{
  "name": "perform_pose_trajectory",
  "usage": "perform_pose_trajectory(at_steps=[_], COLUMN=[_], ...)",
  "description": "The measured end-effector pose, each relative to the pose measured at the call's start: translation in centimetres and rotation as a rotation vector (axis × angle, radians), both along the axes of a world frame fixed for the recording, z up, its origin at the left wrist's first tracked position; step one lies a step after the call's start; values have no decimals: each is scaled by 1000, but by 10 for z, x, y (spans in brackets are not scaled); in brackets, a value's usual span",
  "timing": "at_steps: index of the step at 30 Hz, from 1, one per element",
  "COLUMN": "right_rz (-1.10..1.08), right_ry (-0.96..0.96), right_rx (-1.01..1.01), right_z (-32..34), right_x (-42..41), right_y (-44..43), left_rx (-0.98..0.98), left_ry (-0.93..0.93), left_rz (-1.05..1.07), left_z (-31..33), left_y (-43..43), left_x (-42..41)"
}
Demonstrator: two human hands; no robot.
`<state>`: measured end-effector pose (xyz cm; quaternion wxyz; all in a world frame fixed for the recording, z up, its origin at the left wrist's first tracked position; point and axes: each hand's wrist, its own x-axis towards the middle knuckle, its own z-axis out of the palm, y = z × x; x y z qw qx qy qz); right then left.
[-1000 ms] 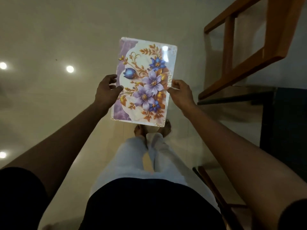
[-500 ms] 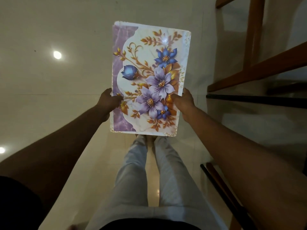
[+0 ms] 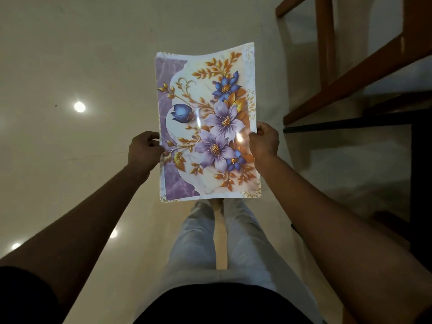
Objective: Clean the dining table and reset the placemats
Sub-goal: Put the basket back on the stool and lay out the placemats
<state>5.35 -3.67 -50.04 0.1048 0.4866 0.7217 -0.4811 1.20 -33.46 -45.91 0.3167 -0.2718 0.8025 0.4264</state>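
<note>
View from head cam, looking straight down past the person's own arms and legs.

Far left: glossy cream floor (image 3: 58, 54) w/ round bright light spots reflected in it. Left forearm reaches up from bottom-left corner. Left hand (image 3: 143, 149) pinches the left long edge of a placemat (image 3: 207, 122), thumb on the printed face, fingers curled behind the edge.

Centre: the placemat is held up in the air over the floor, between both hands, long side running away from the viewer. Glossy, w/ glare streaks. Print: purple marble band down left side, white marble ground, purple & blue flowers w/ gold leaves. Top edge bows a bit, top-right corner lifted. Below it, legs in pale trousers (image 3: 210, 242); feet mostly hidden behind the mat's near edge.

Right: right hand (image 3: 265, 142) grips the right long edge, thumb on the front, fingers folded round behind. Further right, brown wooden chair frame (image 3: 350, 76) and a dark table edge (image 3: 346, 125), well apart from the mat.
</note>
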Motion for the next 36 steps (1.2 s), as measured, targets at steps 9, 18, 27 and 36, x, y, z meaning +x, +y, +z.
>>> perform_pose_trajectory(at_steps=[9, 18, 27, 36], right_rz=[-206, -548, -880, -1104], right_ry=[218, 475, 561, 521], right_rx=[-66, -88, -87, -22], right_z=[114, 230, 267, 256], right_x=[75, 187, 271, 294], right_y=[54, 160, 274, 353], left_rx=[169, 284, 357, 354], left_ry=[155, 349, 440, 348], left_rz=[-146, -544, -853, -1015], left_z=[112, 205, 249, 244], left_y=[50, 203, 394, 551], left_x=[8, 3, 24, 23])
